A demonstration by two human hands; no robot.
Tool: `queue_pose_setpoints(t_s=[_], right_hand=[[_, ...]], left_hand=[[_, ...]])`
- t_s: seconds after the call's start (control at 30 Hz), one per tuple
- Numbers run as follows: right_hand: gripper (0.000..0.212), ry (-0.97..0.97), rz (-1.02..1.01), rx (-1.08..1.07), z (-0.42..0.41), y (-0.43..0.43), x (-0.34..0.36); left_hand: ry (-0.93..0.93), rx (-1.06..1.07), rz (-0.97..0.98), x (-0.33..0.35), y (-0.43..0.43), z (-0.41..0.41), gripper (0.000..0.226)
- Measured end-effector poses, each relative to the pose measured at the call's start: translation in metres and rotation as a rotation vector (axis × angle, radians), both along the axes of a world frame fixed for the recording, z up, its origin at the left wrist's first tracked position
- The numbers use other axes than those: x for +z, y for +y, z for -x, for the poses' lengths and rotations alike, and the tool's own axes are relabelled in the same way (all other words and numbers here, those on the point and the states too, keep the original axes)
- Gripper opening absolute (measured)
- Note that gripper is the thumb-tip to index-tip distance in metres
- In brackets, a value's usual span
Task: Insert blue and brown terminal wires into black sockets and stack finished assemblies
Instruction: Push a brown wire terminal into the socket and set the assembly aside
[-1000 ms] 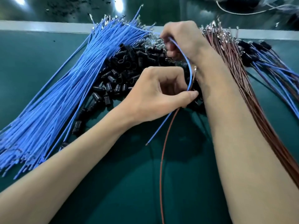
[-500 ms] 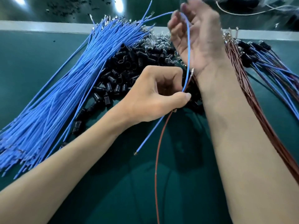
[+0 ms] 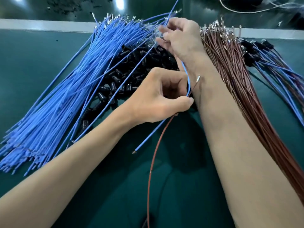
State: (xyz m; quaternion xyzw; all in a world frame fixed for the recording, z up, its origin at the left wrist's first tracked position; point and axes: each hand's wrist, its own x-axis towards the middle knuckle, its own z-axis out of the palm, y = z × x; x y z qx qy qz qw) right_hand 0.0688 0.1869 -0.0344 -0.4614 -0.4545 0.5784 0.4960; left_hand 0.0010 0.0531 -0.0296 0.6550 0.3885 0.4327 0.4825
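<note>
Currently left hand (image 3: 158,99) pinches one blue wire (image 3: 148,139) and one brown wire (image 3: 148,178); grip of right hand (image 3: 181,38) unclear.

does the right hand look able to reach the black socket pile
Probably yes: the right hand sits at the far edge of the pile of small black plastic sockets; only a few thin blue wires cross it.
</note>
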Motion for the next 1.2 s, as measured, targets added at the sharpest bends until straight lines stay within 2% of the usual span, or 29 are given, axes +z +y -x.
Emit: queue_pose_setpoints(t_s=[0.1, 0.2, 0.33, 0.37, 0.53, 0.6, 0.73, 0.87, 1.0, 1.1, 1.2], right_hand=[[0.014, -0.145, -0.031, 0.029, -0.003, 0.0, 0.008], [0.016, -0.353, -0.055, 0.013, -0.006, 0.005, 0.012], [0.024, -0.961, -0.276, 0.05, -0.009, 0.011, 0.007], [0.024, -1.044, -0.329, 0.051, -0.009, 0.011, 0.005], [0.028, -1.087, -0.463, 0.076, -0.008, 0.006, 0.007], [0.03, -1.141, -0.464, 0.157, -0.013, 0.01, 0.009], [0.045, -1.006, -0.369, 0.324, -0.022, 0.015, 0.009], [0.052, -0.72, -0.262, 0.239, -0.024, 0.016, 0.011], [0.063, -0.332, -0.097, 0.153, -0.025, 0.012, 0.017], [0.052, -0.141, -0.029, 0.083, -0.027, 0.007, 0.021], [0.036, -0.096, -0.042, 0.021, -0.034, 0.005, 0.025]], left_hand=[[0.08, -0.068, -0.007, 0.001, -0.003, 0.0, 0.026], [0.179, -0.124, -0.034, 0.003, -0.006, -0.001, 0.024], [0.167, -0.136, -0.031, 0.004, -0.006, -0.001, 0.027], [0.161, -0.134, -0.026, 0.004, -0.006, 0.0, 0.028], [0.06, -0.067, 0.026, 0.003, -0.003, 0.0, 0.027], [-0.008, -0.006, 0.043, 0.003, 0.0, 0.002, 0.025], [-0.172, 0.161, 0.097, 0.005, 0.008, 0.007, 0.024], [-0.206, 0.239, 0.102, 0.005, 0.008, 0.007, 0.022], [-0.249, 0.312, 0.096, 0.004, 0.008, 0.005, 0.016], [-0.275, 0.381, 0.123, 0.004, 0.01, 0.005, 0.016], [-0.313, 0.414, 0.141, 0.004, 0.012, 0.005, 0.015]])
